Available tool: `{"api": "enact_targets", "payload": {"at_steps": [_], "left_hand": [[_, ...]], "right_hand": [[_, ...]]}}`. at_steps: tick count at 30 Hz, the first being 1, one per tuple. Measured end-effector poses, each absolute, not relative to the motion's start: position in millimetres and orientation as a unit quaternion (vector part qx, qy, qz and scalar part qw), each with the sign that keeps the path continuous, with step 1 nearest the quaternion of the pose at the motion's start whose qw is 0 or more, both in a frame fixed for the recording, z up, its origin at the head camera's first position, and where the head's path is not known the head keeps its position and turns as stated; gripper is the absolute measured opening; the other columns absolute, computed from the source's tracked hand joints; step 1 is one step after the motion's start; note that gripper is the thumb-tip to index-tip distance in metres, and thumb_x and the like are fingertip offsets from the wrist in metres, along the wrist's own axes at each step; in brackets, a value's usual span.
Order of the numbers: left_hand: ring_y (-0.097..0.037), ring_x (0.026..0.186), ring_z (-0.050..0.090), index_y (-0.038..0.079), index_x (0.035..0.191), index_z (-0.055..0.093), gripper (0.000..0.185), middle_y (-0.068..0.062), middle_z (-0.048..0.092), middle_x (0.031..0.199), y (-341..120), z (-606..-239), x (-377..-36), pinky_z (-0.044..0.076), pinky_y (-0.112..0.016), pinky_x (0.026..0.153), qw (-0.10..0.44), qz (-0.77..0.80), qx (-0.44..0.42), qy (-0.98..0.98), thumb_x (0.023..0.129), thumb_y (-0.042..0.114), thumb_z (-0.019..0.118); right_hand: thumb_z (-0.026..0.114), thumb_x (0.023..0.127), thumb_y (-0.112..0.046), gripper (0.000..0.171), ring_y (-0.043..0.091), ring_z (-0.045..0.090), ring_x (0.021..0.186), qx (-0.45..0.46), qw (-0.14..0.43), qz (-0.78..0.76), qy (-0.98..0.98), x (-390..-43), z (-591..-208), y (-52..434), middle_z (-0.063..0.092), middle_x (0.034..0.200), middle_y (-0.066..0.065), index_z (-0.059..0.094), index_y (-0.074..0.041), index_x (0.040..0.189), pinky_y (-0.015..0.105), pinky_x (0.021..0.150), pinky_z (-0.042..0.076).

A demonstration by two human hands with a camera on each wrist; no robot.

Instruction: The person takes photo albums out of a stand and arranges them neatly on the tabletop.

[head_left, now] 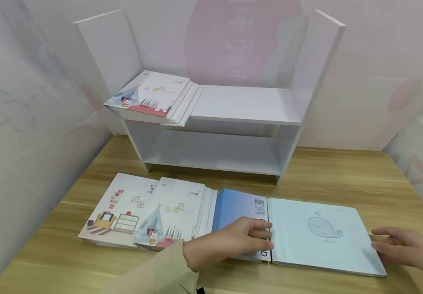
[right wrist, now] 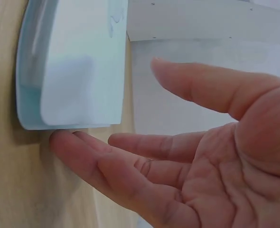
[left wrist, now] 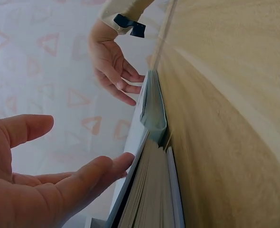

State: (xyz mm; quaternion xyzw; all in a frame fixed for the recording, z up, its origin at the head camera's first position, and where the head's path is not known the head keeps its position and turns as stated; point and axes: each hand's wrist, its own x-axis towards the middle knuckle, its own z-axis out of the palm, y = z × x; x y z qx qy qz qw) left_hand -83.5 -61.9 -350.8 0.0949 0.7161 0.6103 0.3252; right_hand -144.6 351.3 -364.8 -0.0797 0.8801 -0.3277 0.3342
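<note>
My left hand [head_left: 233, 241] lies flat, fingers straight, on the spine edge of the pale blue hardback book with a whale outline on its cover [head_left: 321, 232]. The fingertips press where that cover meets the deeper blue back board carrying a barcode [head_left: 238, 208]. Nothing is gripped. My right hand [head_left: 406, 247] is spread and relaxed at the book's right edge, fingertips just beside the rounded corner. The right wrist view shows them touching the light wooden tabletop [head_left: 343, 171] under that corner, not yet clasping the book.

The book lies on the table in front of the white two-tier desktop shelf [head_left: 248, 106], just right of a fanned row of white illustrated picture books [head_left: 152, 212]. A similar stack [head_left: 152, 98] rests on the shelf's upper tier, left end.

Judgement: the step in hand is taking hold of the whale book. The next move calls for right fingers under the edge while the left steadies the spine.
</note>
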Motion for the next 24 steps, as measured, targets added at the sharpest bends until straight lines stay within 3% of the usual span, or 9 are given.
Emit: {"api": "enact_targets", "payload": {"at_steps": [6,16,24], "left_hand": [[-0.025,0.130,0.057,0.008,0.145,0.049,0.051,-0.006,0.062,0.138,-75,-347,-88,0.050,-0.039,0.103,0.313,0.586,0.132,0.736,0.097,0.016,0.063],[-0.021,0.118,0.064,0.005,0.138,0.056,0.042,-0.011,0.066,0.129,-111,-337,-96,0.053,-0.030,0.088,0.244,0.564,0.169,0.770,0.098,0.018,0.061],[-0.029,0.117,0.064,0.001,0.141,0.051,0.045,-0.018,0.064,0.128,-157,-333,-99,0.053,-0.039,0.094,0.177,0.562,0.170,0.790,0.101,0.021,0.057]], "right_hand": [[0.046,0.106,-0.027,0.064,0.002,0.068,0.085,-0.120,0.268,-0.281,0.914,-145,-354,346,0.068,0.105,0.005,0.029,0.026,0.137,0.032,0.076,0.059],[0.051,0.105,-0.027,0.056,-0.001,0.066,0.084,-0.127,0.159,-0.286,0.936,-149,-347,326,0.069,0.109,0.008,0.038,0.011,0.143,0.018,0.069,0.048],[0.057,0.102,-0.027,0.052,-0.006,0.064,0.084,-0.136,0.101,-0.307,0.936,-155,-340,296,0.069,0.113,0.013,0.046,0.004,0.142,0.018,0.069,0.047]]}}
